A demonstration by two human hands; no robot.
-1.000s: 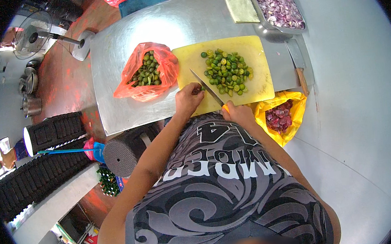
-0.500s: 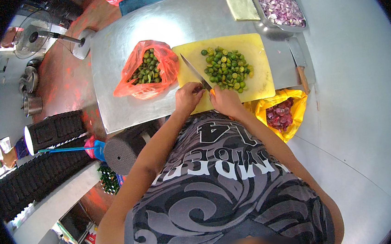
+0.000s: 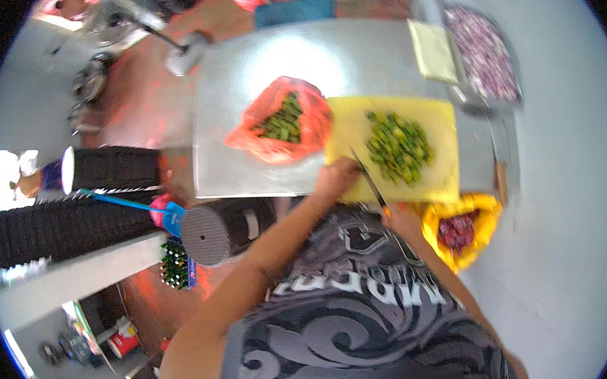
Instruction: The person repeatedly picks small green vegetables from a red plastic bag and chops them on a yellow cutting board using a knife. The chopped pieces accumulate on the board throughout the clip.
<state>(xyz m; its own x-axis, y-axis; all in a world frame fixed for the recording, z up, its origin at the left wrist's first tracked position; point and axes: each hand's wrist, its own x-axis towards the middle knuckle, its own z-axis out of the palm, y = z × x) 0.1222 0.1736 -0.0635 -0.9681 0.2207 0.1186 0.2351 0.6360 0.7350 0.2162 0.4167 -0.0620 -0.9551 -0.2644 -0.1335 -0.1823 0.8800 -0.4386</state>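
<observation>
At the near edge of the yellow board (image 3: 434, 117), the person is working with both hands close together. The right hand (image 3: 401, 218) is closing its fingers around the handle of a knife (image 3: 369, 180), whose thin blade is slanting up and left across the board's near edge. The left hand (image 3: 335, 179) is resting curled on the board's left corner, just beside the blade; whether it is pinching anything under the fingers I cannot tell, since the frame is blurring there.

The green pieces (image 3: 397, 146) are lying heaped in the middle of the board, a little beyond the knife tip. More of them are sitting in the red bag (image 3: 312, 120), which is touching the board's left edge on the steel table (image 3: 239, 108).

The main risk, as I judge it, is coming from how near the left fingers are lying to the blade: a slip or a rolling piece could be bringing the edge onto them. The board is also hanging at the table's near rim, so a hard push could be shifting it toward the person. The yellow bag (image 3: 489, 209) with dark red contents is sitting just under the right forearm, where an elbow could be knocking it
</observation>
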